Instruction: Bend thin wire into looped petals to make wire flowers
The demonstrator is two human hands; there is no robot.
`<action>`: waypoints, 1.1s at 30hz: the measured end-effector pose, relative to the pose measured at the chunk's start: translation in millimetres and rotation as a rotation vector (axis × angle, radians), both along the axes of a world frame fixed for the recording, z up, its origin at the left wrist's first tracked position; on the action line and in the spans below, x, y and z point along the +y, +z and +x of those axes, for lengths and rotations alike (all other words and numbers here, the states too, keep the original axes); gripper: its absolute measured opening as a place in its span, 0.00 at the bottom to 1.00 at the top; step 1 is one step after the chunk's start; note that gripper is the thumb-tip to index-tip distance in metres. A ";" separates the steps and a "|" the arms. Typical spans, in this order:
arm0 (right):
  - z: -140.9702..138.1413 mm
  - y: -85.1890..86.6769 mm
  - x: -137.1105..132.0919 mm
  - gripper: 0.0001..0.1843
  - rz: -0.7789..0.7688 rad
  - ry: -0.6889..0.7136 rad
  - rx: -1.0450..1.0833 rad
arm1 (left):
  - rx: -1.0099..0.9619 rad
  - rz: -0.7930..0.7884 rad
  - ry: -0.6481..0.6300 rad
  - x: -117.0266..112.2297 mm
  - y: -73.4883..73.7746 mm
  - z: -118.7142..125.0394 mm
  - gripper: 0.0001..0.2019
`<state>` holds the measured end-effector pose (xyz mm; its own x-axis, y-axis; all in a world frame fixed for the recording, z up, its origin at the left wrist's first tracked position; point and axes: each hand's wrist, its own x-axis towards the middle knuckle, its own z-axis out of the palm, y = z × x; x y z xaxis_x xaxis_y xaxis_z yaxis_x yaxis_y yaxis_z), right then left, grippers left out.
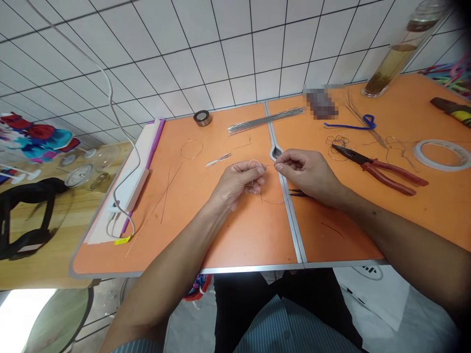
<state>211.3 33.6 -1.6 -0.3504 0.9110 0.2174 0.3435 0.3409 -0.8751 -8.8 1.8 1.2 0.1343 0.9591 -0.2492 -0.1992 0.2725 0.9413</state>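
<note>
Left hand (pixel 237 184): grip pressed together on a thin wire loop (pixel 253 163), held above the orange table (pixel 235 235). Right hand (pixel 307 171): thumb and forefinger pinched on the same wire, just beside the left grip. Red-handled pliers (pixel 390 169) lie right of the right grip. A bundle of straight wires (pixel 265 121) lies beyond both grips; a tape roll (pixel 439 154) lies farther right.

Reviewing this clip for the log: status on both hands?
Left hand gripping small wire loop; right hand pinching thin wire. Red-handled pliers lying right of it, untouched.
</note>
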 end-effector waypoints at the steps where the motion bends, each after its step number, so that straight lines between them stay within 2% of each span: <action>1: 0.0 0.3 -0.3 0.07 0.012 -0.001 -0.006 | 0.009 0.013 0.005 -0.4 0.4 0.5 0.13; 4: 4.1 9.6 -1.3 0.09 0.077 0.006 -0.073 | 0.030 0.035 0.029 -1.7 2.0 1.4 0.13; 7: 17.5 32.7 -3.6 0.11 0.175 -0.018 -0.199 | 0.036 0.036 0.083 -1.9 3.3 0.4 0.14; 9: 31.3 48.9 -7.6 0.11 0.208 -0.062 -0.326 | 0.018 0.033 0.119 -0.8 3.6 -1.5 0.13; 11: 47.3 57.2 -14.3 0.10 0.221 -0.058 -0.495 | -0.006 0.023 0.152 0.8 4.2 -3.5 0.13; 13: 63.5 53.5 -23.4 0.10 0.220 -0.014 -0.667 | -0.029 0.009 0.180 1.9 5.7 -5.0 0.14; 16: 84.6 30.1 -36.6 0.15 0.223 0.100 -0.872 | -0.053 0.001 0.196 2.2 9.0 -6.0 0.15; 20: 100.1 1.9 -44.4 0.18 0.274 0.179 -0.937 | -0.068 0.013 0.195 2.0 10.8 -6.5 0.16; 23: 101.3 -0.1 -47.2 0.11 0.264 0.159 -0.906 | -0.082 0.033 0.200 3.0 10.2 -7.7 0.16; 29: 90.0 7.5 -62.7 0.07 0.059 -0.006 -0.854 | -0.099 0.053 0.203 5.7 9.1 -11.0 0.17; 33: 88.7 3.3 -73.2 0.09 0.100 -0.063 -0.823 | -0.079 0.082 0.225 3.7 11.2 -9.2 0.16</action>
<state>300.1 -39.7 1.7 -0.3818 0.9242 -0.0051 0.8816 0.3625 -0.3021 -18.0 5.5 12.4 -0.0691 0.9835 -0.1669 -0.3196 0.1367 0.9376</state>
